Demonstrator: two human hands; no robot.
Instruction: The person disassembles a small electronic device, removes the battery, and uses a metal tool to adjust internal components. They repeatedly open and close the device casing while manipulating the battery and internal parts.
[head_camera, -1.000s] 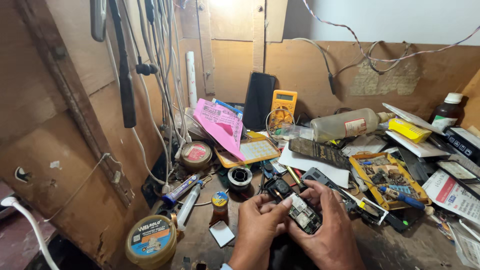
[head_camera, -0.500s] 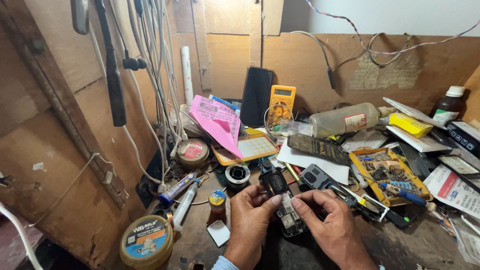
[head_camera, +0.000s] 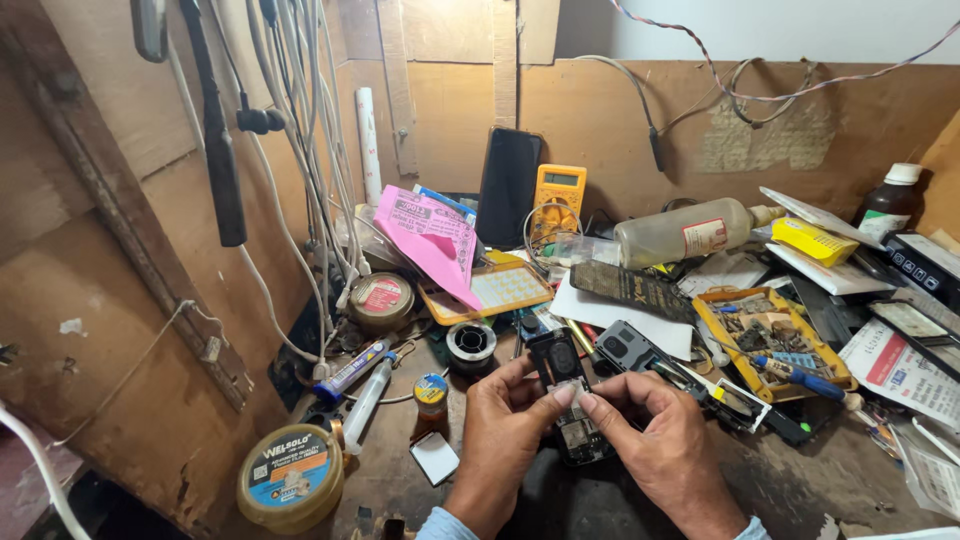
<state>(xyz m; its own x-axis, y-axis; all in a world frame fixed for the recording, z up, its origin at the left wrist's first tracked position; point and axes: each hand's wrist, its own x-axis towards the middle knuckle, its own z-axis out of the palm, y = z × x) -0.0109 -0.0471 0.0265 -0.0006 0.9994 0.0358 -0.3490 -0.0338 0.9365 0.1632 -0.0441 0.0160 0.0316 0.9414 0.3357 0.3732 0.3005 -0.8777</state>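
- Hands over front edge of table (head_camera: 800, 480): left hand (head_camera: 500, 440) and right hand (head_camera: 655, 445) meet on a small dark phone (head_camera: 570, 400) with its back off, circuit board showing at the lower end.
- Grip, left: fingers wrap the phone's left side, thumb across the front; clenched on the phone, apparently to steady it upright toward the camera.
- Grip, right: thumb and forefinger pinch at the phone's middle, fingertips (head_camera: 590, 402) touching the left thumb tip; grasping the phone too. Whether a small part sits between the tips, cannot tell.
- Phone is held just above the table, near its front, between both hands; probably raised for a close look at the board.
- Near left hand: solder spool (head_camera: 471, 345), small orange-capped bottle (head_camera: 431, 398), white syringe (head_camera: 366, 392), round yellow tin (head_camera: 290, 478) at the table's left corner.
- Near right hand: second grey phone shell (head_camera: 628, 348), yellow parts tray (head_camera: 775, 340) holding a blue-handled screwdriver (head_camera: 795, 365).
- Further back: yellow multimeter (head_camera: 559, 195) and black handset (head_camera: 508, 185) leaning on the wall, pink paper (head_camera: 435, 240), plastic bottle (head_camera: 690, 232) lying on its side, brown bottle (head_camera: 890, 205) at right.
- Surface: dark, scuffed wood, crowded with papers and tools.
- Room: bare plywood walls; white cables (head_camera: 300, 120) hang at left, twisted wire (head_camera: 760, 95) runs along the back.
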